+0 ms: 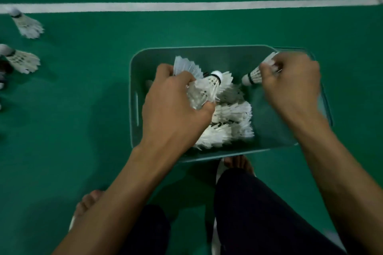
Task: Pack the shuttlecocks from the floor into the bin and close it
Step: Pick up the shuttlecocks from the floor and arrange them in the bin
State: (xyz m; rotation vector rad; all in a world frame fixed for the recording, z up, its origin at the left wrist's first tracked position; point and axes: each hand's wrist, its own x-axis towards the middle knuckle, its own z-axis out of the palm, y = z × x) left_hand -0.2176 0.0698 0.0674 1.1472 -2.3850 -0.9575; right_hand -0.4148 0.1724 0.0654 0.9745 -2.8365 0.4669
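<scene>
- Head view looks down on the teal bin (134, 109), which sits on the green floor (83, 93) just in front of the person's bare feet.
- Left hand (172, 107) hangs over the bin's left half, fingers curled tight round a bunch of shuttlecocks (204, 89). The feathers are squeezed together and one cork points up.
- Right hand (290, 83) is above the bin's far right corner and pinches a single shuttlecock (253, 75) by its feather skirt, cork aimed down and inward.
- Inside the bin a loose pile of shuttlecocks (230, 124) lies against the near wall, with bare bottom showing on the right side.
- The step in hand looks like dropping both loads in. It is best to lower each hand close to the pile before letting go, so nothing bounces over the rim.
- Easing the left grip slowly should spare the crushed feathers, and the single one fits the bare right side.
- Left of the bin, well apart from it, two more shuttlecocks (28, 27) (21, 61) lie on the floor, so packing is not finished.
- A teal edge (329, 109) shows just beyond the bin's right wall. It may be the lid, but I cannot tell.
</scene>
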